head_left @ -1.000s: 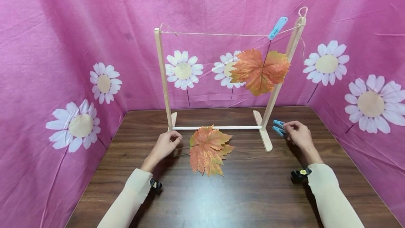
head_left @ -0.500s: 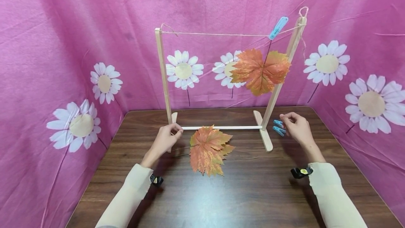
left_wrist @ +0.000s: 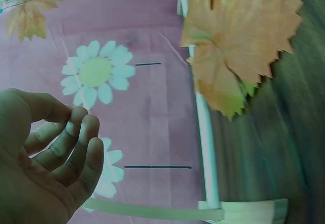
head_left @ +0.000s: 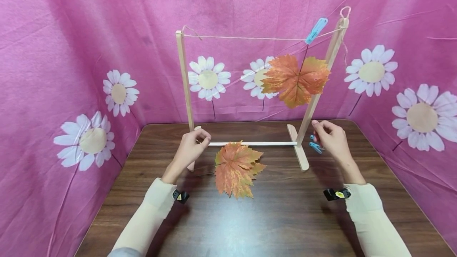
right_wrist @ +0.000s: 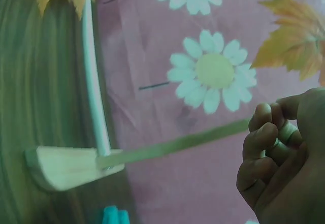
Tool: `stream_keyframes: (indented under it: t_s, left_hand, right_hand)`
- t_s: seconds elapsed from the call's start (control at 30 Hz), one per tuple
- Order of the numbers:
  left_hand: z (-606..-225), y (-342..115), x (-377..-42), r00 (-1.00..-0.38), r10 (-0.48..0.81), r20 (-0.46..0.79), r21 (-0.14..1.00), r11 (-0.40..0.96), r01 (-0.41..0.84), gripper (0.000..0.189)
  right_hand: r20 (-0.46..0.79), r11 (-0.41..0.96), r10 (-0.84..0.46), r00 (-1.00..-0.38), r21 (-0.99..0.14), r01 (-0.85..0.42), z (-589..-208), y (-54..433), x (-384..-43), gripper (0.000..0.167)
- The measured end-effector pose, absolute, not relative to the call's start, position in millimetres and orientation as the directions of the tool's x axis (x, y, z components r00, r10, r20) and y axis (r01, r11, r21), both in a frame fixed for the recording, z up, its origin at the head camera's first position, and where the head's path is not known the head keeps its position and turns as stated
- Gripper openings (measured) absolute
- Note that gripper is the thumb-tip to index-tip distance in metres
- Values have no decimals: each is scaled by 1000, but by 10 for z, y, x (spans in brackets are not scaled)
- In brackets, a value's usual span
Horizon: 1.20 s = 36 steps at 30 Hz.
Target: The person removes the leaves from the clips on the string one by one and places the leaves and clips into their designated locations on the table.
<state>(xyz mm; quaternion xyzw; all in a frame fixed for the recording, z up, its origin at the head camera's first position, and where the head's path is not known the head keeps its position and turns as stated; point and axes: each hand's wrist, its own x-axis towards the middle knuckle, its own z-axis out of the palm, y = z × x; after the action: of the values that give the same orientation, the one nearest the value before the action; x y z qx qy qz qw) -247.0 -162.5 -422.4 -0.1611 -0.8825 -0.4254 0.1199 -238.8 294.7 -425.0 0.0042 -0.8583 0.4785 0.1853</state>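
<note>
My left hand (head_left: 191, 144) is raised in front of the wooden stand's left foot, left of a loose orange artificial maple leaf (head_left: 237, 171) on the table. Its fingers are loosely bent, with thumb and index finger close together; nothing shows between them in the left wrist view. My right hand (head_left: 331, 138) hovers beside the stand's right foot, partly covering two blue clothespins (head_left: 315, 148) on the table. In the right wrist view its fingers are loosely curled, with nothing visible in them. Another leaf (head_left: 297, 80) hangs by its stem from a blue clothespin (head_left: 316, 31) on the twine.
The stand has two wooden uprights (head_left: 185, 82), a white crossbar (head_left: 271, 144) and twine (head_left: 250, 38) strung between their tops. It is on a dark wood-grain table (head_left: 264, 221). Pink cloth (head_left: 143, 19) printed with white daisies surrounds the back and sides.
Both hands have risen slightly off the table and moved a little inward, the left away from the loose leaf's stem, the right above the two clothespins. Leaves and clothespins have stayed put.
</note>
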Motion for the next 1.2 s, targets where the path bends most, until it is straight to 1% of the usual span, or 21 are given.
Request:
stream_keyframes:
  t_s: [0.17,0.33,0.5,0.7,0.9,1.07,1.2]
  left_hand:
    - [-4102,-1577,-2465,-909,178,376,716,567,407,8]
    - [-3980,-1524,-2465,-895,169,414,722,538,435,8]
    - [-3881,-1466,-2478,-875,172,452,720,508,472,6]
    - [-3748,-1380,-2462,-864,190,466,739,452,499,7]
    - [-3600,-1263,-2423,-846,198,495,754,387,531,7]
    - [-3454,-1149,-2406,-820,219,529,744,346,572,7]
    - [-3319,-1040,-2385,-804,206,557,726,348,593,7]
  right_hand:
    - [351,529,159,-923,-819,-221,-4120,2845,-2344,50]
    - [391,557,141,-910,-791,-254,-3983,2760,-2303,48]
    - [399,544,119,-909,-792,-276,-3835,2685,-2261,46]
    - [442,538,84,-893,-775,-333,-3643,2573,-2229,44]
    - [442,520,68,-895,-781,-346,-3477,2489,-2229,46]
    - [473,520,33,-881,-761,-389,-3294,2455,-2249,42]
    - [497,528,9,-868,-740,-418,-3145,2432,-2257,37]
